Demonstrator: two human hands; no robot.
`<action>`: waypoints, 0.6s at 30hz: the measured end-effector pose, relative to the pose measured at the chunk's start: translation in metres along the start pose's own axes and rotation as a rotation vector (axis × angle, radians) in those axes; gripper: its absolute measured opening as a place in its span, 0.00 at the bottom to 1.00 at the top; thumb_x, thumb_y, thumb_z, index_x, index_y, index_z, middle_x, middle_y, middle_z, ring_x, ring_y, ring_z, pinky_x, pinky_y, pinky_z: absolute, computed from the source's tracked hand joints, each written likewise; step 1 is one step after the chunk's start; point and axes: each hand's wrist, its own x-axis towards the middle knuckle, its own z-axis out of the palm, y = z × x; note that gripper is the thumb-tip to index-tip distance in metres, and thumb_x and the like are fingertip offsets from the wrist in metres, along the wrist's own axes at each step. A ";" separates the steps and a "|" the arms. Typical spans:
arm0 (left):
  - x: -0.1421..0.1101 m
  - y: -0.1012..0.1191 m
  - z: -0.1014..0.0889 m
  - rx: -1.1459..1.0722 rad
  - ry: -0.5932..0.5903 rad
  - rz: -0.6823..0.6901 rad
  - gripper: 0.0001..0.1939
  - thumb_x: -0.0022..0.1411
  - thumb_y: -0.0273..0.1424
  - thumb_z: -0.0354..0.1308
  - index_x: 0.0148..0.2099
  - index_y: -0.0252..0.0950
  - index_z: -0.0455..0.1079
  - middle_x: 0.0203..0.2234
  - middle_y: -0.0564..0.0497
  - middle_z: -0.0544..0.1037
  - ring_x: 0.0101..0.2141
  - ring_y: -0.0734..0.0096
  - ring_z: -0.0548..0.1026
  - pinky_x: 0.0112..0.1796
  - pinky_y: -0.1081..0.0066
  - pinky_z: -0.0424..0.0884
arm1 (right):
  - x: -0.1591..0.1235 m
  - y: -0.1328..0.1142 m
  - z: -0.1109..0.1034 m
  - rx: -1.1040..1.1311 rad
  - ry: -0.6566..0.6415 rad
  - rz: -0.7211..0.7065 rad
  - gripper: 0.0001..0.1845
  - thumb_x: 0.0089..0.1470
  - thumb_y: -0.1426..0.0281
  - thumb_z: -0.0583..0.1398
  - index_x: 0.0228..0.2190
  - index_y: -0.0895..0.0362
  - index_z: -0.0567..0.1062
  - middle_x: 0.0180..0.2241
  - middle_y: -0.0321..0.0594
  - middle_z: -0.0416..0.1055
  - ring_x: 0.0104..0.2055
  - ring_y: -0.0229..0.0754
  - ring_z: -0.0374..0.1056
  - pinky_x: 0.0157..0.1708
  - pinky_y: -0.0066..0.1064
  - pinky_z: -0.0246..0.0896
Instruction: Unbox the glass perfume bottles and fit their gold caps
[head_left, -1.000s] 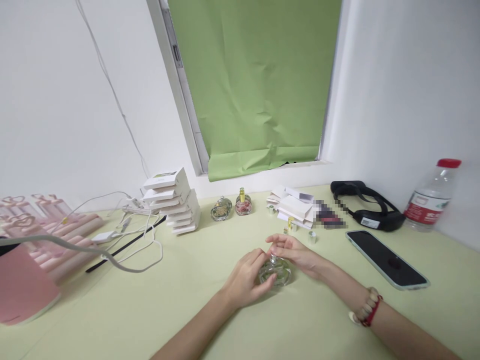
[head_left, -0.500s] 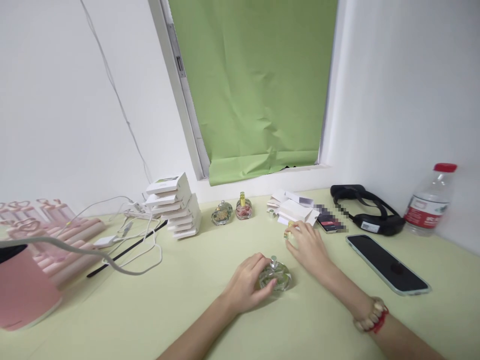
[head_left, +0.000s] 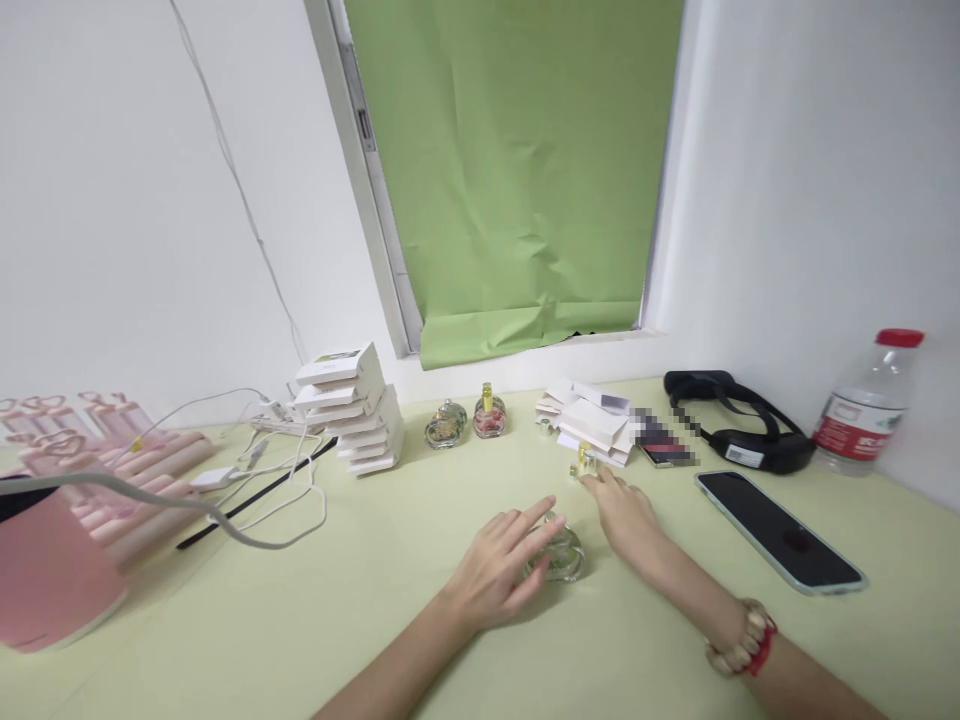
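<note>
A clear glass perfume bottle (head_left: 566, 562) stands on the table in front of me, partly covered by my left hand (head_left: 491, 570). That hand's fingers are stretched out and apart over the bottle's left side and top. Farther back, my right hand (head_left: 624, 515) has its fingertips together at a small silver cap (head_left: 590, 464). Right behind that cap is a gold cap (head_left: 582, 452). Two more perfume bottles stand near the wall: one with a greenish tint (head_left: 444, 428), and a pink one (head_left: 490, 420) with a gold top.
Left of the bottles rises a stack of white boxes (head_left: 364, 420), beside white cables (head_left: 300, 490). Pink tubes (head_left: 161, 480) and a pink container (head_left: 52, 570) occupy the far left. Folded white cardboard (head_left: 592, 420), a phone (head_left: 780, 530), a black headset (head_left: 757, 445) and a water bottle (head_left: 862, 420) are rightward.
My left hand's fingers have lifted and straightened from their hold around the perfume bottle. My right fingertips have shifted slightly, and the gold cap now shows beyond them beside the silver one.
</note>
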 end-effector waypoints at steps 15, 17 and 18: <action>0.006 0.003 -0.005 0.010 -0.138 -0.008 0.22 0.60 0.27 0.43 0.57 0.39 0.55 0.52 0.44 0.66 0.39 0.69 0.71 0.39 0.69 0.67 | 0.005 -0.014 -0.028 1.635 0.059 -0.090 0.22 0.46 0.49 0.56 0.27 0.56 0.65 0.20 0.30 0.58 0.19 0.30 0.48 0.21 0.26 0.45; 0.006 0.003 -0.005 0.006 -0.136 -0.006 0.22 0.60 0.27 0.44 0.57 0.40 0.55 0.50 0.44 0.67 0.40 0.69 0.71 0.39 0.69 0.67 | 0.000 -0.016 -0.034 1.737 0.013 -0.062 0.22 0.42 0.50 0.60 0.28 0.56 0.64 0.20 0.28 0.57 0.19 0.30 0.47 0.21 0.25 0.44; 0.005 0.003 -0.005 0.008 -0.128 -0.004 0.22 0.59 0.28 0.44 0.57 0.41 0.54 0.50 0.44 0.67 0.41 0.69 0.71 0.39 0.69 0.68 | -0.002 -0.016 -0.036 1.773 -0.002 -0.060 0.23 0.40 0.51 0.62 0.29 0.55 0.64 0.20 0.28 0.56 0.19 0.29 0.46 0.21 0.25 0.44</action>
